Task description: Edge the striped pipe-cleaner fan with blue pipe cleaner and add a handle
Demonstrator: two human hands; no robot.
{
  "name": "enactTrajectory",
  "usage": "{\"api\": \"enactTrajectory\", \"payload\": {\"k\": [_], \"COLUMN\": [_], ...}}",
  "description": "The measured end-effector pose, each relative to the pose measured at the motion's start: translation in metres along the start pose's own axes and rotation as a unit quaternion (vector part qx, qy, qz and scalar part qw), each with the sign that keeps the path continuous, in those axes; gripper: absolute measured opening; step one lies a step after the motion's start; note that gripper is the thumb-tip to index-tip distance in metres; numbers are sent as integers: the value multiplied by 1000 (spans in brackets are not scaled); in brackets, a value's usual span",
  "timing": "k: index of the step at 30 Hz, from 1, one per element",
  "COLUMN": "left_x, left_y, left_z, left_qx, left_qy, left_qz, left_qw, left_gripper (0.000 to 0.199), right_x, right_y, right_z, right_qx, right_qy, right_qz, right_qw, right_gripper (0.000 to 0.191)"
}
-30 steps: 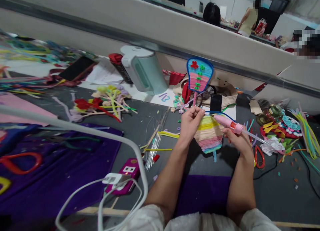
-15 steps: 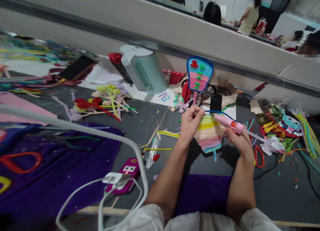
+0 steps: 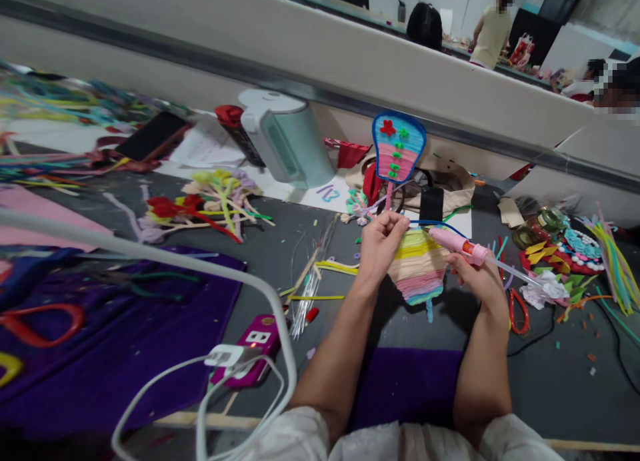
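My left hand (image 3: 384, 246) pinches a dark blue pipe cleaner (image 3: 435, 223) at the top edge of a striped fan-shaped piece (image 3: 417, 271). Yellow, cream, pink and blue bands cross this piece, and a short light-blue stem (image 3: 429, 311) points toward me. In my right hand (image 3: 473, 274) is a pink glue gun (image 3: 457, 244), its tip close to the blue pipe cleaner and the piece's upper edge. A clear glue stick (image 3: 517, 274) juts from its back end. Whether the tip touches is too small to tell.
Behind my hands stands a finished-looking fan (image 3: 400, 148) with a blue rim. A pale green kettle (image 3: 300, 144) is left of it. A white cable (image 3: 270, 294) loops across the left foreground near a purple power strip (image 3: 250, 354). Red-handled scissors (image 3: 519, 312) lie right.
Both hands, the glue gun and the striped piece keep nearly the same position. In the background, the standing person has shifted slightly left.
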State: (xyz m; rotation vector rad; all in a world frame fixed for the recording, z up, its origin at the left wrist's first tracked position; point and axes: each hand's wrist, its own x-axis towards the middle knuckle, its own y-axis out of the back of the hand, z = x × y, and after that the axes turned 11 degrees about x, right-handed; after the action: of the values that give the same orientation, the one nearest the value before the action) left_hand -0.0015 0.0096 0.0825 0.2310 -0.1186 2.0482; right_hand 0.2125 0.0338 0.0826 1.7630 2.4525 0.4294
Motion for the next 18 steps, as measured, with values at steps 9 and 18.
{"api": "enactTrajectory", "payload": {"k": [9, 18], "left_x": [0, 0], "left_y": [0, 0], "left_z": [-2, -1], "left_qx": [-2, -1], "left_qy": [0, 0], "left_qz": [-1, -6], "left_qw": [1000, 1000], "left_gripper": [37, 37], "right_x": [-1, -1], "right_y": [0, 0], "right_z": [-5, 0], "right_qx": [8, 11], "right_qy": [-1, -3], "right_qz": [7, 3], "right_qw": [1000, 1000], "right_gripper": [51, 51]}}
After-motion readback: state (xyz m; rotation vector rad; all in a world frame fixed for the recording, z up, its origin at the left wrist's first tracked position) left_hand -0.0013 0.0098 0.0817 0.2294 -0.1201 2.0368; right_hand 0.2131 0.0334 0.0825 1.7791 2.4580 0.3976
